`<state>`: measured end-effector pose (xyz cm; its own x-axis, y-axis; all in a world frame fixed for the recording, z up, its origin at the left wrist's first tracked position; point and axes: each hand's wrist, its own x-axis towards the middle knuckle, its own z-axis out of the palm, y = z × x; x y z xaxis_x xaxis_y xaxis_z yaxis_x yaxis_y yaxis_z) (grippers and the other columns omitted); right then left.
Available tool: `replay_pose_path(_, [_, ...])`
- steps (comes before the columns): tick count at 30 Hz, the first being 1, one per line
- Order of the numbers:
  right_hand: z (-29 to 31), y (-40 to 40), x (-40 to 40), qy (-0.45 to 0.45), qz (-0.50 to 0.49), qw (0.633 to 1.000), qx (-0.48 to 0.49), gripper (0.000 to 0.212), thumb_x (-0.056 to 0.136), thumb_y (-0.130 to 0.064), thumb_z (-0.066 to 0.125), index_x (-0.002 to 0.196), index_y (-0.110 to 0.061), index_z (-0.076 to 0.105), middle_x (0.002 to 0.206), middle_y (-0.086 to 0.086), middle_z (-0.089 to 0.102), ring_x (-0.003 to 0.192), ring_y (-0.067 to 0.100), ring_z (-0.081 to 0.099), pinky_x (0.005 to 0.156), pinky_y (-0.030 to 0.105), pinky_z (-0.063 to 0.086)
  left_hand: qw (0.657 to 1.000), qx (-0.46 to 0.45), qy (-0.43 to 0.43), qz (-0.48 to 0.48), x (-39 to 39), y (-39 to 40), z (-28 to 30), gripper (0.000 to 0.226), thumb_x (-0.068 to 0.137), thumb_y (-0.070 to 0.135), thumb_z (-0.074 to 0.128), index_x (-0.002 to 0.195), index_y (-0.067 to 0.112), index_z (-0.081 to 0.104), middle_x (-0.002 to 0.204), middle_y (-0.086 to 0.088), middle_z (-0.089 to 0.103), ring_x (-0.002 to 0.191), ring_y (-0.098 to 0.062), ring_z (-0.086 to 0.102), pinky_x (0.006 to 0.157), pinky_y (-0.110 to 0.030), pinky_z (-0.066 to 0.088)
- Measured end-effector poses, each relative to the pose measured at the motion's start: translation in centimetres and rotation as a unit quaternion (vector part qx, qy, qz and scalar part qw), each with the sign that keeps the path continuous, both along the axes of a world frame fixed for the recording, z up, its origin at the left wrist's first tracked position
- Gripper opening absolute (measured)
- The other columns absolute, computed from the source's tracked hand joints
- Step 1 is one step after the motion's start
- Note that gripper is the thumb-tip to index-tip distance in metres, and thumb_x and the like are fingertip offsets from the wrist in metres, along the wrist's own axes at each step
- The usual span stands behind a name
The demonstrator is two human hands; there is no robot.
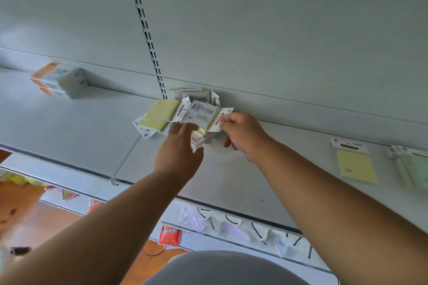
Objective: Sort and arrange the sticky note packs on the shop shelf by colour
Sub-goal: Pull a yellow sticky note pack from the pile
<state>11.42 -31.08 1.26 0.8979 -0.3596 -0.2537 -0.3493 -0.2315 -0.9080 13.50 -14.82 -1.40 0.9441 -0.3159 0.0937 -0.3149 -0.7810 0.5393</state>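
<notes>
A loose heap of yellow sticky note packs [159, 114] with white header cards lies at the back of the grey shelf [81, 127], under the slotted upright. My right hand [240, 133] pinches one pack [203, 114] by its edge, its white printed back facing me. Just below the heap, my left hand [179, 146] has its fingers spread and touches another pack [198, 140] from underneath. At the shelf's right a single yellow pack [356, 164] lies flat, and beside it sits a pile of green packs [412, 169]. Far left lies a blurred stack of orange packs [58, 81].
The shelf's back panel carries a black slotted upright [148, 37]. A wire divider [126, 162] crosses the shelf toward its front lip. Below the shelf hang clear bags with black marks [231, 227], a red packet [170, 235] and coloured bunting [69, 194] over a wooden floor.
</notes>
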Motion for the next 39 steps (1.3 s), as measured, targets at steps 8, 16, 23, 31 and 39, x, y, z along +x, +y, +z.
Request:
replay_pose_path(8, [4.7,-0.9,-2.9,-0.079,-0.042,0.917,0.388,0.021,0.094,-0.008,0.048,0.101,-0.007,0.067,0.09,0.008,0.069,0.045,0.014,0.046,0.039,0.02,0.028,0.996,-0.068,-0.062,-0.012,0.7,-2.0,1.4,0.023,0.092,0.024,0.056,0.073,0.016,0.045,0.075,-0.001,0.053,0.073,-0.026,0.049,0.055,-0.033,0.025])
replay_pose_path(16, [0.8,-7.1,-8.5,0.014,-0.139,0.99,-0.01,0.027,0.082,-0.042,0.069,0.092,-0.018,0.062,0.073,0.005,0.064,0.052,0.019,0.052,0.054,0.028,0.038,0.891,-0.298,0.337,-0.056,-4.0,-7.6,0.1,0.02,0.092,0.019,0.058,0.073,0.014,0.057,0.053,0.0,0.05,0.05,-0.016,0.042,0.051,-0.026,0.036])
replay_pose_path(23, [-1.6,-15.7,-15.6,0.041,-0.178,0.972,-0.147,0.035,0.079,-0.032,0.075,0.07,-0.008,0.053,0.06,0.004,0.055,0.053,0.021,0.048,0.056,0.037,0.044,0.912,-0.193,0.347,-0.103,-9.4,-16.0,-0.4,0.008,0.089,0.018,0.064,0.094,0.012,0.063,0.078,-0.005,0.069,0.051,-0.012,0.063,0.053,-0.027,0.052])
replay_pose_path(31, [-0.2,-25.2,-17.7,0.12,-0.15,0.924,-0.332,0.034,0.08,-0.034,0.071,0.064,-0.016,0.048,0.067,-0.001,0.055,0.07,0.026,0.054,0.054,0.029,0.033,0.975,0.009,0.175,-0.136,-12.9,-26.7,-0.5,0.016,0.087,0.034,0.063,0.096,0.021,0.067,0.089,0.003,0.068,0.083,-0.021,0.064,0.069,-0.03,0.053])
replay_pose_path(39, [-2.6,-27.8,-16.6,0.16,-0.109,0.92,-0.341,0.037,0.081,-0.031,0.069,0.107,-0.01,0.053,0.107,0.009,0.065,0.101,0.031,0.061,0.07,0.029,0.038,0.988,0.079,0.113,-0.07,-14.1,-29.5,-1.7,0.021,0.085,0.033,0.06,0.101,0.02,0.066,0.101,0.0,0.066,0.096,-0.024,0.061,0.07,-0.027,0.042])
